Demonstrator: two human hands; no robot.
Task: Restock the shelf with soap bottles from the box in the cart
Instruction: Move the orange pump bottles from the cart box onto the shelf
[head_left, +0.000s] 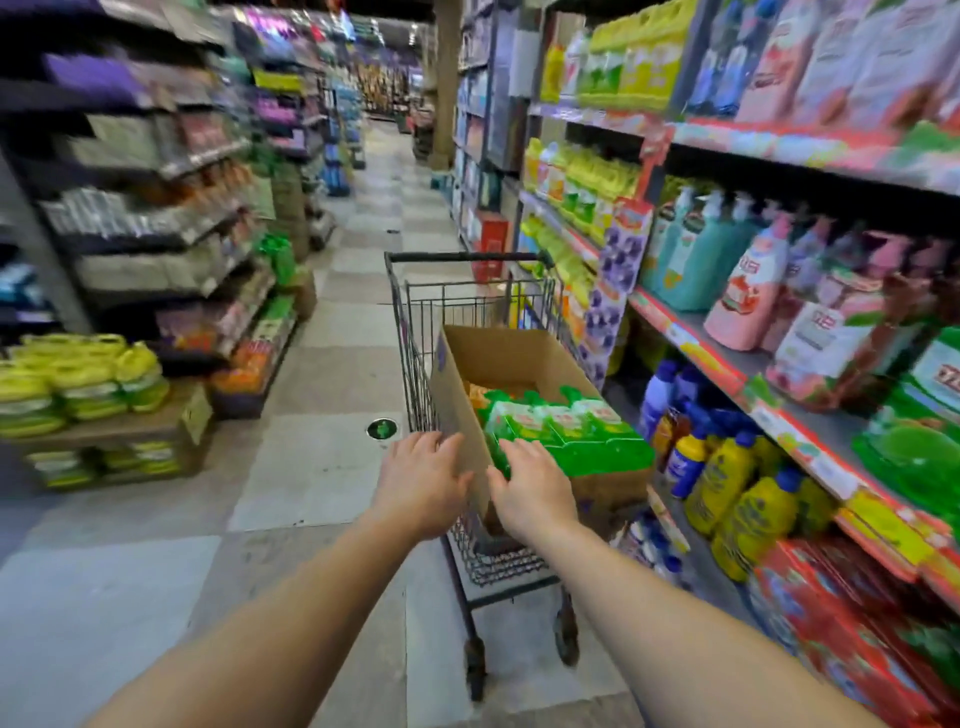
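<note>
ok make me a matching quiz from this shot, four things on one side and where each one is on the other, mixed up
Things
1. box
2. green bottles
3. left hand
4. yellow bottles

Places
A. on the box's outer side
B. low shelf at right
C. in the cart
D. inside the box

Pairs: 1-C, 2-D, 3-A, 4-B

- A wire cart is stood on the tiled floor of the aisle.
- An open cardboard box is carried in the cart.
- Bottles are lined on the shelf alongside.
</note>
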